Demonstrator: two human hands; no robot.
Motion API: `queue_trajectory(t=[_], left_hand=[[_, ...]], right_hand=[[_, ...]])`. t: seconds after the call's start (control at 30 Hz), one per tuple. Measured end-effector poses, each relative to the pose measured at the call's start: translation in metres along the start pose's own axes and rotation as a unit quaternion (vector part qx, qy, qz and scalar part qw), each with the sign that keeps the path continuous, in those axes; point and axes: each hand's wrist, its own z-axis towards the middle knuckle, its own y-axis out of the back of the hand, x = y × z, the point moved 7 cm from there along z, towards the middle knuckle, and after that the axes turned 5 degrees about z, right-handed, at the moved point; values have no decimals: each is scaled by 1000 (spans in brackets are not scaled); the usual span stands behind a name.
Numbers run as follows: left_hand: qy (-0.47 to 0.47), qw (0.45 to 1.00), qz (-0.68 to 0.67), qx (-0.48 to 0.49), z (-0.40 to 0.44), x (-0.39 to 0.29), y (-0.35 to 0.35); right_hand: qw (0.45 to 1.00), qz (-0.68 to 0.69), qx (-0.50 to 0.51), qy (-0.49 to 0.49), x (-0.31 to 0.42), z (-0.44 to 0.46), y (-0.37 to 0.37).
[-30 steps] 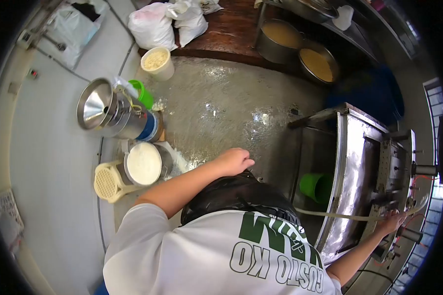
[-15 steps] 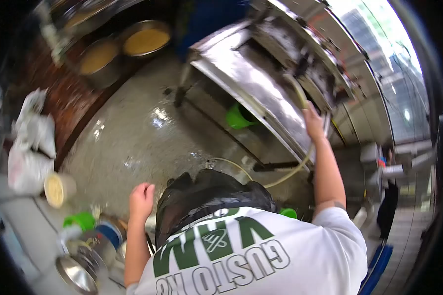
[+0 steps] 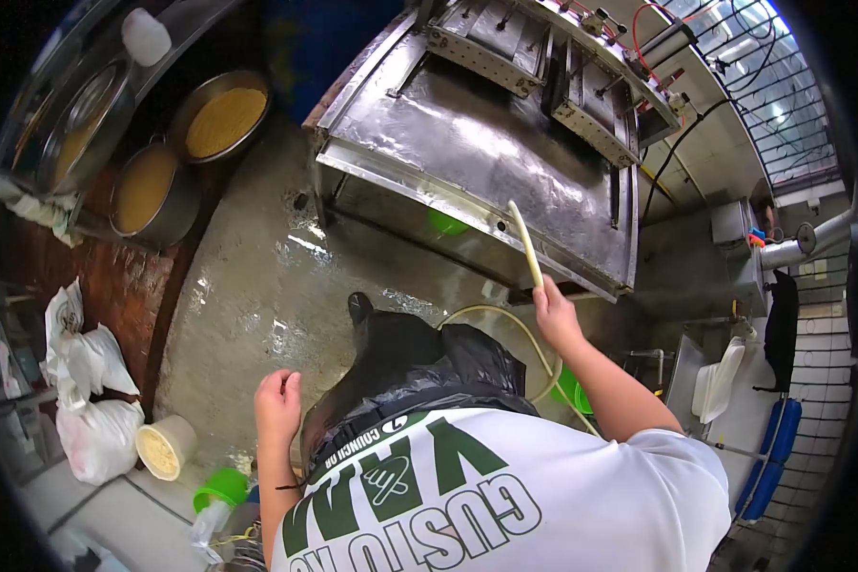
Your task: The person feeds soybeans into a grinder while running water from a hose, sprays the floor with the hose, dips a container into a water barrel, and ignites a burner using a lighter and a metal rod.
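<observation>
My right hand is closed around a pale hose, a short way from its open end. That end points up over the front edge of a wet metal table. From my hand the hose loops down past the black apron and back toward my right side. My left hand hangs over the wet floor at my left, its fingers curled; nothing shows in them. Metal brackets with rods and red tubes stand along the far side of the table.
Metal pots of yellowish contents stand at the upper left by a brown platform. White sacks, a white bucket and a green bucket are at the lower left. A sink area with white trays lies at the right.
The view has swung toward the metal table and the sink side. My right hand has come back from the brackets to the table's front with the hose. My left hand remains low, fingers curled.
</observation>
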Motion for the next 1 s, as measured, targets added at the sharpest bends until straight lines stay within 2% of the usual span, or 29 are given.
queue_trajectory(t=[0.07, 0.1, 0.13, 0.23, 0.27, 0.33, 0.4, 0.5, 0.57, 0.7, 0.8, 0.87, 0.93, 1.0], left_hand=[[-15, 1000, 19, 0, 25, 10, -2], [-27, 999, 34, -6, 40, 10, -1], [-31, 999, 37, 2, 56, 5, 0], [-14, 998, 38, 48, 104, -16, -4], [-37, 997, 42, 58, 121, -30, -3], [-54, 995, 49, 67, 154, -54, -1], [-130, 990, 15, 58, 181, -89, 5], [-128, 990, 25, 62, 210, -109, 21], [-144, 985, 36, 85, 225, -113, 30], [-150, 985, 23, 83, 256, -85, 50], [-138, 986, 31, 86, 275, -51, 66], [-122, 989, 14, 84, 286, -31, 88], [-98, 992, 5, 76, 294, -7, 115], [-78, 995, 15, 56, 302, 20, 143]], right_hand=[[999, 15, 7, -37, -2, -24, -8], [1000, 8, 7, -20, -4, -34, -14], [1000, -1, 7, -5, -6, -40, -20], [996, 53, 15, -67, -12, -37, -25], [996, 52, 15, -71, -6, -29, -19], [958, 175, 68, -219, 16, -15, -10], [940, 189, 115, -259, 27, -5, -3], [917, 229, 143, -292, 47, 6, 7], [896, 201, 162, -362, 76, 6, 19], [891, 183, 156, -386, 62, 36, 12], [900, 170, 144, -376, 38, 75, -25], [923, 120, 129, -341, -2, 105, -62], [935, 68, 45, -344, -34, 129, -84], [936, -39, 42, -347, -35, 147, -95]])
